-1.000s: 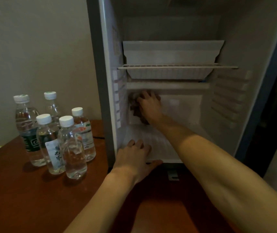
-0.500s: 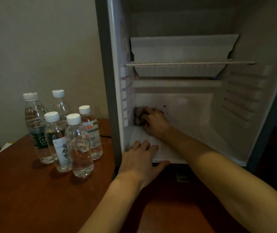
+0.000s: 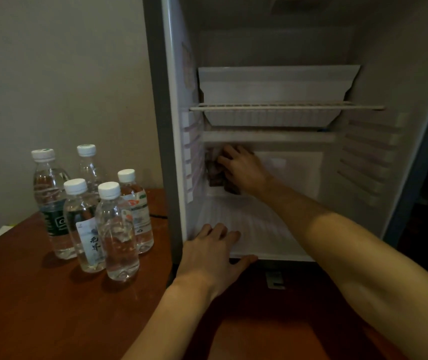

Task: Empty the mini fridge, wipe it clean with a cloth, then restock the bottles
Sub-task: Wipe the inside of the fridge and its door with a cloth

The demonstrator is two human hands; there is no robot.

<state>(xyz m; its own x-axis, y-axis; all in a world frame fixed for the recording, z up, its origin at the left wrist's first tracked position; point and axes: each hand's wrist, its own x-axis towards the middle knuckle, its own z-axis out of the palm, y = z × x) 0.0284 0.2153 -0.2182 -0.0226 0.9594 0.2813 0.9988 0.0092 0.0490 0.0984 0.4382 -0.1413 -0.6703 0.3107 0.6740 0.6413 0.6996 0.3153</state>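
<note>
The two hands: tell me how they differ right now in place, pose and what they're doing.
The right hand reaches deep into the fridge, against the back wall's left corner; the left hand rests at the front edge of the fridge floor. The right hand presses a dark cloth to the wall, fingers curled on it; the left hand lies flat, fingers spread, holding nothing. Both are bare and inside the lower compartment.

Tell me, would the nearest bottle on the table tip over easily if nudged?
Probably not easily: the nearest bottle looks full of water, so fairly heavy low down. Still, it is tall and narrow, so a push near its cap could topple it into the other bottles close behind.
</note>
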